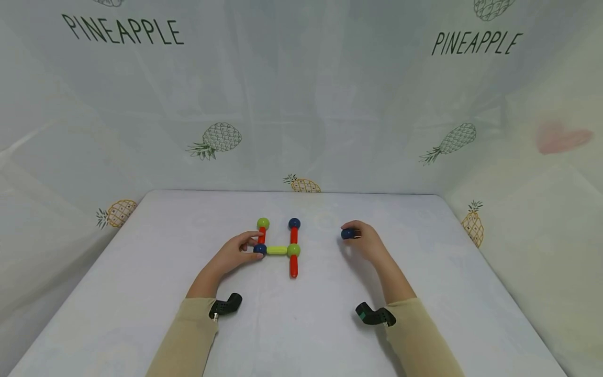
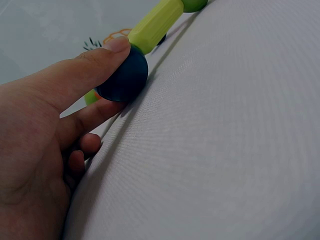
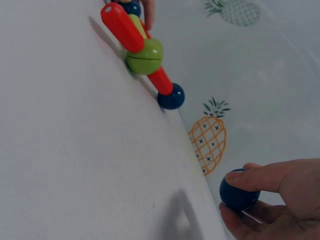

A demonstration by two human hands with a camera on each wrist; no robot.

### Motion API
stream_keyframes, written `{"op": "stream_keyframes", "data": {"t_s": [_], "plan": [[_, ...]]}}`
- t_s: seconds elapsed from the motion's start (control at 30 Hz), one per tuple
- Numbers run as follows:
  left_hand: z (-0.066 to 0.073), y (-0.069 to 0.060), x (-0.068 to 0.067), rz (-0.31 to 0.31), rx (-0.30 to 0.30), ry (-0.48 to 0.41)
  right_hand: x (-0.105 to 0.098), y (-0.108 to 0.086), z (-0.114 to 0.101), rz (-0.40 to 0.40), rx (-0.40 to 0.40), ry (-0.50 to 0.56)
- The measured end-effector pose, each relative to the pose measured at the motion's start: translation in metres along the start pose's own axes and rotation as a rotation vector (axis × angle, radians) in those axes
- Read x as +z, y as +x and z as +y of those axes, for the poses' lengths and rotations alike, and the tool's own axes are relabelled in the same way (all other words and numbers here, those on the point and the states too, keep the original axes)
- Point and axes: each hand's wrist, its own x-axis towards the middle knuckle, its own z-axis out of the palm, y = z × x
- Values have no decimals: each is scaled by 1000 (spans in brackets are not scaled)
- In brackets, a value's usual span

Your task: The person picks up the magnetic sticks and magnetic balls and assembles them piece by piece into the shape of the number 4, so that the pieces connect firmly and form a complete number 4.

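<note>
A ball-and-stick toy frame lies on the table. My left hand [image 1: 234,253] pinches its left blue ball [image 2: 125,75] between thumb and finger. From that ball a red stick [image 1: 261,236] leads back to a green ball [image 1: 263,223], and a yellow-green stick [image 1: 277,251] runs right to another green ball [image 3: 145,57]. A red stick [image 1: 294,236] behind this second ball bears a blue ball [image 3: 171,97]; in front, a red stick [image 3: 122,27] ends free. Off to the right, my right hand [image 1: 369,243] holds a separate blue ball [image 3: 239,190] above the table, thumb against fingers.
The white table [image 1: 301,330] has its far edge just behind the toy frame. A pale cloth [image 1: 301,94] with printed pineapples hangs behind and at both sides. Black wrist cameras [image 1: 226,305] sit at the cuffs of the beige sleeves [image 1: 186,337].
</note>
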Motion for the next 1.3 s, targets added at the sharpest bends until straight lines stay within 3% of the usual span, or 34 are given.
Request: {"op": "stream_keyframes", "data": {"t_s": [0.4, 0.73, 1.3], "plan": [[3, -3, 0, 4, -11, -5, 15, -15, -20, -30, -33, 9], [2, -2, 0, 2, 14, -1, 27, -25, -36, -45, -61, 36], [1, 0, -1, 2, 14, 2, 48, -36, -50, -113, -85, 39]]}}
